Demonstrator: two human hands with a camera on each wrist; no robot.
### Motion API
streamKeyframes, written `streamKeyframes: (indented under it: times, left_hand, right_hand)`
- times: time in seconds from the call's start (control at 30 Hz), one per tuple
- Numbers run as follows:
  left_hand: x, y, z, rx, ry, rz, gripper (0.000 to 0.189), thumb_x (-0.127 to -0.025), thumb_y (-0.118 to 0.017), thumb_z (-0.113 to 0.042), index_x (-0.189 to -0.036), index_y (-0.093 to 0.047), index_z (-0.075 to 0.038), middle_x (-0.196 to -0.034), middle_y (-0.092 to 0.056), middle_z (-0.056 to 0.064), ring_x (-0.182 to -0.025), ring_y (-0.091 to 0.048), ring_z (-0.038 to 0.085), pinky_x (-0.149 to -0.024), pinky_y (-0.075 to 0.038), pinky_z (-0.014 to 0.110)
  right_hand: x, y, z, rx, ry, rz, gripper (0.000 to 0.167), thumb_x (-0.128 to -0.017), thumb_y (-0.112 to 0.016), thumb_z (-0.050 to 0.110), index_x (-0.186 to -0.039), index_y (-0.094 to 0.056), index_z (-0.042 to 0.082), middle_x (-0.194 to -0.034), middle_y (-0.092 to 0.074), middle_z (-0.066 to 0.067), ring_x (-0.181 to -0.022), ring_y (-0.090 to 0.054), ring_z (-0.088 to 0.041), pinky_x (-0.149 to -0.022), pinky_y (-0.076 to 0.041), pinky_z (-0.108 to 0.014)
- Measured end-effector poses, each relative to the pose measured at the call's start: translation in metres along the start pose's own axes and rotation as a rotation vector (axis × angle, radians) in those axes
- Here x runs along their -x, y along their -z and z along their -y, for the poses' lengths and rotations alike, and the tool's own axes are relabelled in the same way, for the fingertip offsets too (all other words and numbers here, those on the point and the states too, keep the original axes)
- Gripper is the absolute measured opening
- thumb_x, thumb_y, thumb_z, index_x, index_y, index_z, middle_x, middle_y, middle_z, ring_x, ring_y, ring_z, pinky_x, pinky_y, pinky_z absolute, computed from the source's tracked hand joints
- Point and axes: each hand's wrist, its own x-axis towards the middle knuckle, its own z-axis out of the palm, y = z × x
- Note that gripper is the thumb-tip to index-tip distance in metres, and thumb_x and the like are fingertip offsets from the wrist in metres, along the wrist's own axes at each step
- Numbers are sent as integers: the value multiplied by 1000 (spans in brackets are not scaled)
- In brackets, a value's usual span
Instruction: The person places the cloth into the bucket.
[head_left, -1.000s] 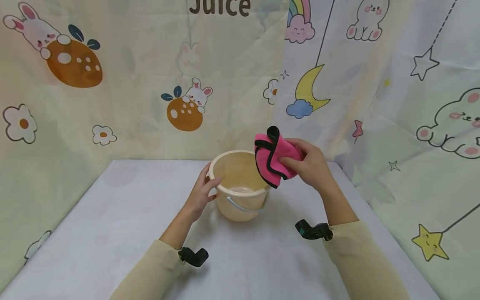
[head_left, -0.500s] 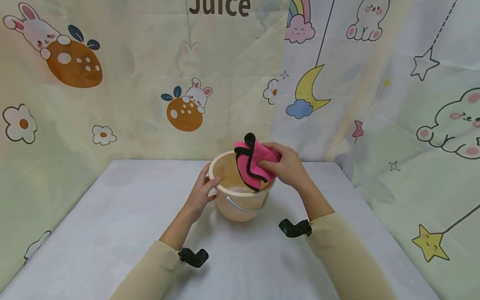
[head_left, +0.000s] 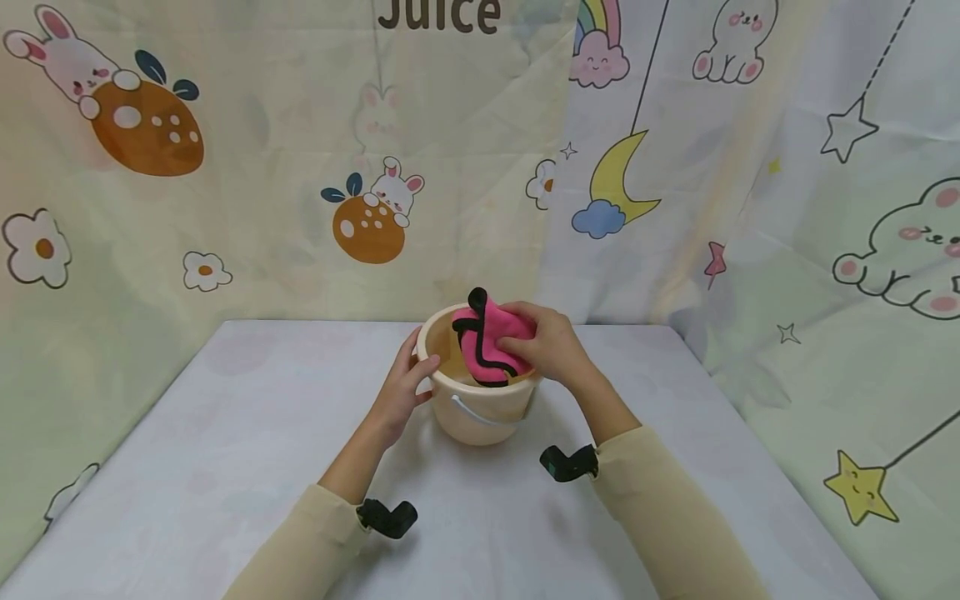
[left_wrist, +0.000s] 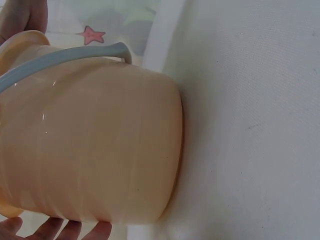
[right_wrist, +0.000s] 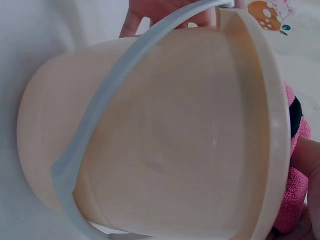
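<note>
A cream plastic bucket (head_left: 468,427) stands upright on the table, its pale blue-grey handle (left_wrist: 65,54) hanging down the near side. My left hand (head_left: 399,390) holds the bucket at its left side, thumb over the rim and fingers along the outer wall. Over the bucket's mouth, my right hand (head_left: 557,350) pinches a folded pink cloth (head_left: 480,348) with black edging, thumb in front. The cloth's lower edge dips just inside the rim. From the right wrist view, pink terry fabric (right_wrist: 292,200) shows beyond the rim, partly hidden by the bucket.
The table (head_left: 262,417) has a white cover. Behind it hangs a printed curtain (head_left: 285,208) with rabbits, oranges and flowers, which continues along the right side. A black wrist camera (head_left: 388,518) sits on the left wrist, another black camera (head_left: 567,463) on the right.
My right hand has carried the pink cloth left and down, from the bucket's right side to its mouth. The left hand and the bucket have stayed in place.
</note>
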Motion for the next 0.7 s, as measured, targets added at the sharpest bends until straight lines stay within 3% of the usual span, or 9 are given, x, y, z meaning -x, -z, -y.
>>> streamKeyframes:
  times: [0.2, 0.43, 0.7]
  left_hand:
    - [-1, 0, 1, -17, 8, -7, 71, -104, -50, -38, -166, -17, -32, -167, -27, 13, -153, -32, 36, -115, -36, 69]
    - [0, 1, 3, 1, 7, -2, 71, -104, -50, -40, -166, -17, -32, -167, -28, 12, -152, -33, 36, -114, -37, 69]
    - [1, 1, -1, -2, 1, 7, 71, -104, -51, -38, -166, -17, -31, -166, -28, 14, -152, -33, 36, -113, -37, 69]
  right_hand:
    - [-2, -9, -2, 50, 16, 3, 54, -90, -80, 24, -142, -63, 21, -128, -70, -11, -111, -63, -29, -91, -59, -44]
    - [-2, -18, -1, 161, 25, 37, 59, -89, -80, 29, -144, -61, 33, -123, -71, -7, -112, -63, -28, -89, -59, -44]
    - [-3, -22, -1, 222, 120, 73, 65, -90, -81, 24, -148, -55, 35, -136, -65, -3, -122, -61, -28, -92, -60, -47]
